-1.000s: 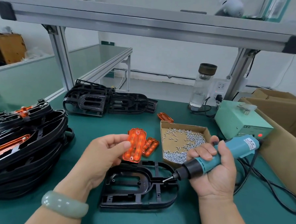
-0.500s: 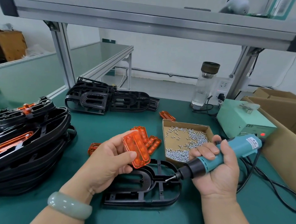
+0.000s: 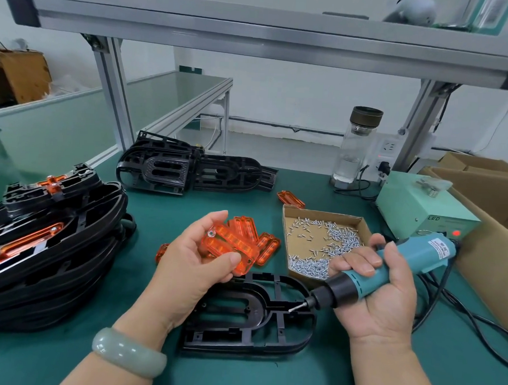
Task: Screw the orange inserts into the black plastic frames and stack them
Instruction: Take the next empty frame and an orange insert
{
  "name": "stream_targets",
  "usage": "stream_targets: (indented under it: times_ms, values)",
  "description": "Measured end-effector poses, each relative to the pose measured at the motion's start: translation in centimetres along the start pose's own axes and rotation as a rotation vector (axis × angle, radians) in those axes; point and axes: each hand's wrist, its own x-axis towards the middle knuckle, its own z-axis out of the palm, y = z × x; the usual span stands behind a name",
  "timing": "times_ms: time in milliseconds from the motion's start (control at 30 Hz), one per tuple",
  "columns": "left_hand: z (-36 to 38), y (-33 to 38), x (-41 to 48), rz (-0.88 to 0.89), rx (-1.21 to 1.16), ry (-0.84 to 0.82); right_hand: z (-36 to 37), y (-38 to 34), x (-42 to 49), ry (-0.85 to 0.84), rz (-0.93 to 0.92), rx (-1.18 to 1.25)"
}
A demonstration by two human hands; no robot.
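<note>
My left hand (image 3: 197, 266) grips an orange insert (image 3: 229, 245) between thumb and fingers, tilted, just above the far end of a black plastic frame (image 3: 249, 318) that lies flat on the green table. My right hand (image 3: 374, 290) holds a teal electric screwdriver (image 3: 387, 267); its bit points left and hovers over the frame's right half. Loose orange inserts (image 3: 266, 246) lie behind my left hand. A tall stack of black frames with orange inserts (image 3: 47, 240) stands at the left.
A cardboard tray of small silver screws (image 3: 320, 243) sits behind the screwdriver. More black frames (image 3: 189, 171) lie at the back. A green power box (image 3: 422, 207), a glass bottle (image 3: 356, 144), cardboard boxes (image 3: 488, 187) and black cables (image 3: 452, 308) fill the right side.
My left hand has turned the orange insert from upright to tilted and brought it lower and closer over the frame. The screwdriver hand has stayed almost still.
</note>
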Motion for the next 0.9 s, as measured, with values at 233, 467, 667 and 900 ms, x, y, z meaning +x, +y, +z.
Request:
stream_targets:
  times_ms: [233, 467, 667, 900]
  values:
    - [0.2, 0.18, -0.19, 0.097, 0.116, -0.027, 0.03, 0.03, 0.04, 0.0, -0.006, -0.01]
    - [0.16, 0.25, -0.23, 0.145, 0.134, -0.048, -0.05, 0.04, 0.03, -0.011, -0.007, -0.015]
    - [-0.08, 0.25, -0.19, 0.106, 0.064, -0.061, 0.0, 0.05, 0.01, -0.009, -0.005, -0.013]
    - [-0.38, 0.44, -0.12, 0.096, 0.056, -0.038, 0.03, 0.1, -0.03, -0.006, -0.007, -0.016]
